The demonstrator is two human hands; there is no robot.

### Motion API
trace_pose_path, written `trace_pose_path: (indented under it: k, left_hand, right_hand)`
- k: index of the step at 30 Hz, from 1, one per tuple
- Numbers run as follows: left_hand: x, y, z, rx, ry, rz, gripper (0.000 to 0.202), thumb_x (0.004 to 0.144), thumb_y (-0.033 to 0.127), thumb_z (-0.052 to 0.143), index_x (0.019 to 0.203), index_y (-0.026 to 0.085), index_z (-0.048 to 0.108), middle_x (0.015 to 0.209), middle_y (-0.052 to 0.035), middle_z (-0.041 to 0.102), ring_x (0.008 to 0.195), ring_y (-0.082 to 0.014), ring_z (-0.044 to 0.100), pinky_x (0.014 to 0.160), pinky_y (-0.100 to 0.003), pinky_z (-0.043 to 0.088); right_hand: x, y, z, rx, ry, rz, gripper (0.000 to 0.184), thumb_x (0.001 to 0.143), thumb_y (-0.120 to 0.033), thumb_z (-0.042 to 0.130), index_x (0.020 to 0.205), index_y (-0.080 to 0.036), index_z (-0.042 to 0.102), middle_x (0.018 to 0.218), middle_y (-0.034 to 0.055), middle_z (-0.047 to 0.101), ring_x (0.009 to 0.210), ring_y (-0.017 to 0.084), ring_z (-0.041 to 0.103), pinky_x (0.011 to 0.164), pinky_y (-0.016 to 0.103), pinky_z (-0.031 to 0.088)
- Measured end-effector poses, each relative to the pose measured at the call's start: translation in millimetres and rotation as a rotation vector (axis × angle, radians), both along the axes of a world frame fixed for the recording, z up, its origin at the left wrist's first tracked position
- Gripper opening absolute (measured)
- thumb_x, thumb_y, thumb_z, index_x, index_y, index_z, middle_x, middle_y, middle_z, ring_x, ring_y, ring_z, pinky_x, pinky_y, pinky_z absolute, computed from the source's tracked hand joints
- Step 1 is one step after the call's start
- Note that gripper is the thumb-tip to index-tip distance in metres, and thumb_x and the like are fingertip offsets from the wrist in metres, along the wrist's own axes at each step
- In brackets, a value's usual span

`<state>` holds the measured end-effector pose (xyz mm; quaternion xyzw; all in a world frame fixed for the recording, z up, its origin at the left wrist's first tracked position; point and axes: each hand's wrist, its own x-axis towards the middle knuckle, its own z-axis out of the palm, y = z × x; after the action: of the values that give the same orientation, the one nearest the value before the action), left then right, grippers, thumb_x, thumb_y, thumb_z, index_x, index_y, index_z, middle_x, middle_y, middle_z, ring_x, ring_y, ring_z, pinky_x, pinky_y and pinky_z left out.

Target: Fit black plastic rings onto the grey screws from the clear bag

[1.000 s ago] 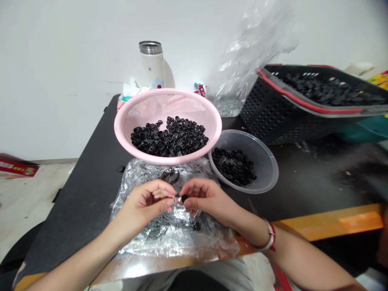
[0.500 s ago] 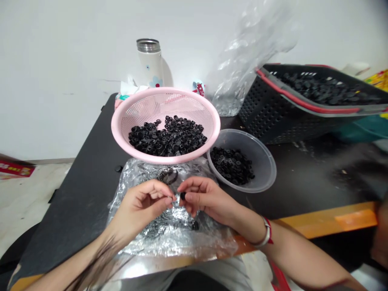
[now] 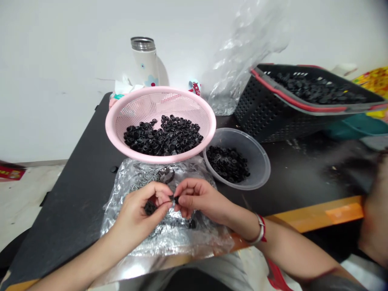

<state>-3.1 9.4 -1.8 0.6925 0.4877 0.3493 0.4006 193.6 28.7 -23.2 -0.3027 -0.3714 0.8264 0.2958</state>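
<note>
Both my hands meet over a clear plastic bag (image 3: 178,244), fingertips nearly touching. My right hand (image 3: 201,200) pinches a small round black plastic cap (image 3: 176,199) between thumb and forefinger. Facing it, my left hand (image 3: 138,208) is closed in a pinch; whatever lies between its fingertips is too small to make out. Silvery screws (image 3: 147,176) show through or on the bag behind my left fingers. Just beyond the bag, a pink mesh colander (image 3: 160,158) holds many black ring-shaped parts (image 3: 165,139). A translucent bowl (image 3: 260,165) beside it contains flat black washers (image 3: 227,163).
At the back right stands a black perforated basket (image 3: 257,115) with red-trimmed handles, full of black parts. A white tumbler (image 3: 145,66) is behind the colander. One loose black cap (image 3: 114,169) lies on the dark table (image 3: 75,194). Another person's arm (image 3: 376,214) shows at right.
My fingertips have come together, bringing the black cap against what my left hand pinches. The whole view has shifted slightly, so things appear a little further left.
</note>
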Motion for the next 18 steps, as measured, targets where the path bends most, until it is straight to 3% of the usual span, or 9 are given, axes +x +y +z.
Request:
trace_pose_path:
  k: [18]
  left_hand:
    - [-3.3,-5.0,-2.3,0.051,0.081,-0.049,0.010,0.083,0.017,0.060,0.092,0.021,0.061,0.070,0.0026,0.065,0.063,-0.0107,0.064,0.058,-0.018,0.051]
  right_hand:
    - [-2.3,-3.2,2.2,0.070,-0.054,-0.013,0.035,0.066,-0.035,0.085,0.085,-0.015,0.063,0.065,-0.0042,0.066,0.052,0.007,0.058,0.052,0.019,0.046]
